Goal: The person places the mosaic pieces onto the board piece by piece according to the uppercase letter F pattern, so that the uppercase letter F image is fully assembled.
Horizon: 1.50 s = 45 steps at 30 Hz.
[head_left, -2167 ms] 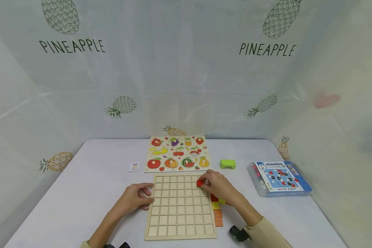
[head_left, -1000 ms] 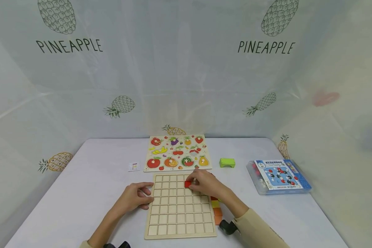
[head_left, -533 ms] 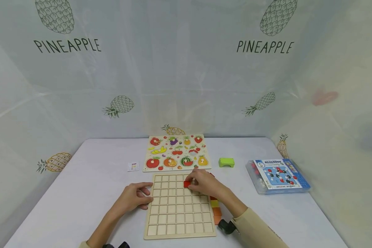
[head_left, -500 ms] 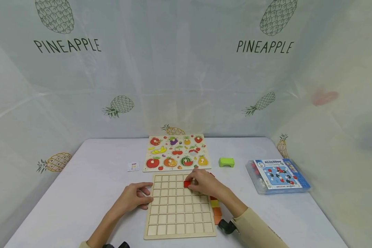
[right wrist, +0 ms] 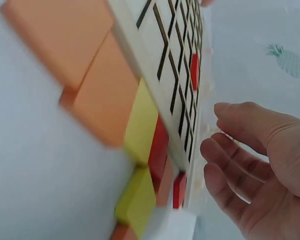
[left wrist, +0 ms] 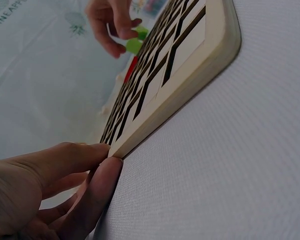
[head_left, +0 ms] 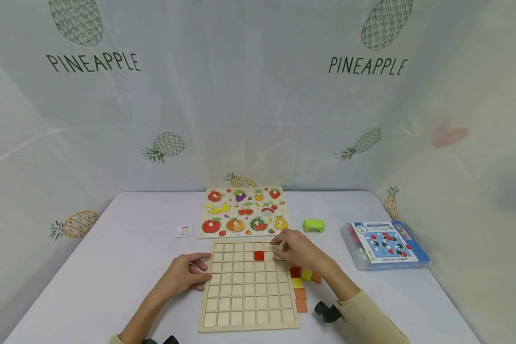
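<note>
A wooden grid board (head_left: 243, 327) lies on the table, with one red square tile (head_left: 259, 256) seated in a cell of its second row from the far edge. My left hand (head_left: 184, 274) rests its thumb and index fingertips against the board's left edge; the wrist view shows the fingertips (left wrist: 102, 172) at that edge. Over the far right corner hovers my right hand (head_left: 298, 248), fingers bent and apart, holding nothing. Beside the board's right edge lie loose tiles: yellow (head_left: 297, 283), dark red (head_left: 295, 273) and orange (head_left: 300, 294). My right forearm partly covers that group.
Behind the grid board lies a fruit puzzle board (head_left: 245, 215). A green arch block (head_left: 314, 225) is to its right, and a small printed card (head_left: 184, 231) to its left. Further right sits a clear plastic box (head_left: 384, 244) with a molecule picture. A pineapple-print curtain (head_left: 258, 95) surrounds the table.
My right hand brought the red tile leftward into a cell, let go of it and drew back to the right. The left hand stays at the board's edge.
</note>
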Tool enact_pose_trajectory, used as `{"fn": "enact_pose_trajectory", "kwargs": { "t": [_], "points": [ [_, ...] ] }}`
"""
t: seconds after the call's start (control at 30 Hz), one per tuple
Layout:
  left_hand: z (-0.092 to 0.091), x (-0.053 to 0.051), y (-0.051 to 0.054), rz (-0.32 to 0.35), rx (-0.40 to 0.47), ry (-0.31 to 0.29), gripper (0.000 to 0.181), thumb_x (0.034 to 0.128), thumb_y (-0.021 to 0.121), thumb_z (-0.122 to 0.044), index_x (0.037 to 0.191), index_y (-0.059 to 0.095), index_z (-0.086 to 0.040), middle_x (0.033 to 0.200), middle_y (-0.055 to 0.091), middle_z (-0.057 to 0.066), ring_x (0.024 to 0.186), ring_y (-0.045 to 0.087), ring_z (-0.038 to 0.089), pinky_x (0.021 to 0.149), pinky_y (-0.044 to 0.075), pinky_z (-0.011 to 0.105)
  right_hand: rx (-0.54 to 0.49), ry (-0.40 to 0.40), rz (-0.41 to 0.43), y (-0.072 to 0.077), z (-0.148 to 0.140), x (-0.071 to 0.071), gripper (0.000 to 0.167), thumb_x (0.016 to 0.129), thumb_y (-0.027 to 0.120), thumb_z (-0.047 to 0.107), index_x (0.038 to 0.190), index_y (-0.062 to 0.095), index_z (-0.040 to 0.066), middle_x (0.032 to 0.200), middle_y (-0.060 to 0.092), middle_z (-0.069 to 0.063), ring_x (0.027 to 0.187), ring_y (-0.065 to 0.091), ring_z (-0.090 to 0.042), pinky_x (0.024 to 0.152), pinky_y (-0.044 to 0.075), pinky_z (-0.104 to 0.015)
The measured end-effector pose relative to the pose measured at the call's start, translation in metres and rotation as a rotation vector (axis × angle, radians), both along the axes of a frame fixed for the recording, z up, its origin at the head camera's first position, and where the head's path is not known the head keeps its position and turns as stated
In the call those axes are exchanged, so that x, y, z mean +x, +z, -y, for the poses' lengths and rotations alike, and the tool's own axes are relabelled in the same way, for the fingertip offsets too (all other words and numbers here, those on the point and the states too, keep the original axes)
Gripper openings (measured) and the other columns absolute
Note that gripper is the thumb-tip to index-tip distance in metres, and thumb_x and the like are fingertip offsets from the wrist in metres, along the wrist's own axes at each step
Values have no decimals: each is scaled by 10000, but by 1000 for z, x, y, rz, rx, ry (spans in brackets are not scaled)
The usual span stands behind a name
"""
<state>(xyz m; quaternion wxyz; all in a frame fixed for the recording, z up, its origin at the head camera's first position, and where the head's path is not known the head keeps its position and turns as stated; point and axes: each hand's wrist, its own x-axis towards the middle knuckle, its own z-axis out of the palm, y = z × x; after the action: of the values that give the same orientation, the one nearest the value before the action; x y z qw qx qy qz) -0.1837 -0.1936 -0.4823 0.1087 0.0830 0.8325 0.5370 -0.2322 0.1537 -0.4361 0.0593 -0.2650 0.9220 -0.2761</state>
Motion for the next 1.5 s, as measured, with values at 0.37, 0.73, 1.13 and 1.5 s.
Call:
{"fn": "enact_pose_trajectory", "kwargs": {
  "t": [0.37,0.73,1.13,1.5],
  "points": [
    [0,-1,-1,-1,-6,5,600,773,816,-101,1308,578,29,922,627,116,609,675,170,553,637,313,15,-180,-9,-10,-34,-5,240,856,767,202,1082,731,130,996,653,18,782,531,-113,638,508,-155],
    [1,0,-2,6,-1,4,618,773,820,-111,1320,568,30,933,624,118,612,681,185,557,638,308,29,-199,-71,-24,-46,-12,275,836,784,229,1066,732,89,938,650,9,755,515,-98,634,492,-183],
    [1,0,-2,1,7,-6,618,772,820,-108,1317,567,38,931,624,122,607,683,180,555,638,315,59,-233,-54,-27,-45,-13,276,818,803,260,1059,734,145,895,623,55,805,540,-108,678,513,-194],
    [1,1,0,14,22,-15,604,790,805,-111,1320,560,44,926,625,123,589,680,175,563,639,322,30,-192,-40,-26,-47,-15,237,843,764,151,1074,728,106,920,636,29,781,529,-102,670,521,-186]
  ]
}}
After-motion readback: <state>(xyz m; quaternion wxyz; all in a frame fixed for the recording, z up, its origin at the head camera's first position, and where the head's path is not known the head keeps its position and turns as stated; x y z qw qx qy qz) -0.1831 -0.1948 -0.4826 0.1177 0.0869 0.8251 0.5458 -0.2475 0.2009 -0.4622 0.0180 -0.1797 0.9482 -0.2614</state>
